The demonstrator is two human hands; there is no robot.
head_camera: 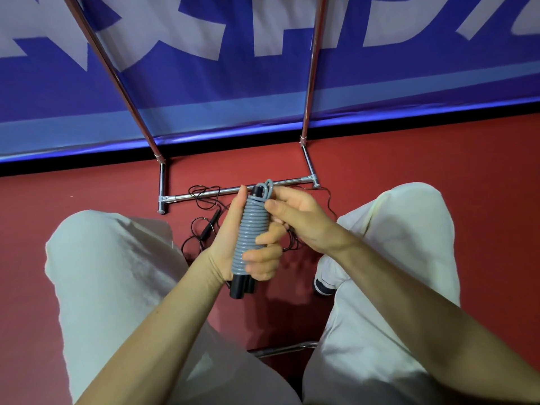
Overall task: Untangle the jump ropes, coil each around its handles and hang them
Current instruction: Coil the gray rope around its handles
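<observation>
Grey rope (253, 229) is nearly all coiled round its two black handles (242, 285), bundle held upright-ish between both hands, above the red floor (87, 194) and between the person's knees.

Left → right:

- Left hand (233, 244): wrapped round the lower half of the bundle, thumb up along its left side, fingers curled across the front near the bottom. This is the carrying grip. Handle butts stick out below the palm.
- Bundle axis: runs bottom-near to top-far, tilted a bit right at the top, i.e. pointing away from the person twd the rack's floor bar (233, 190).
- Right hand (295, 214): at the top end, thumb & fingers pinching the last loose loop (267, 188) of grey rope beside the handle tips. Looks like the tail is being tucked or locked off; can't tell if it's secured yet.
- Black rope (204, 226): thin, lies tangled on the floor beyond & below the hands, one slim handle visible left of the left hand; cord strays rightward past the right hand too. Not touched.

Key relation: free end sits at the far/top end of the bundle, so right hand is the nearer one for finishing; left only needs to hold steady. Rack uprights (117, 77) rise ahead, beyond both hands; hanging bar itself not in view, so the lift would go up & fwd.
</observation>
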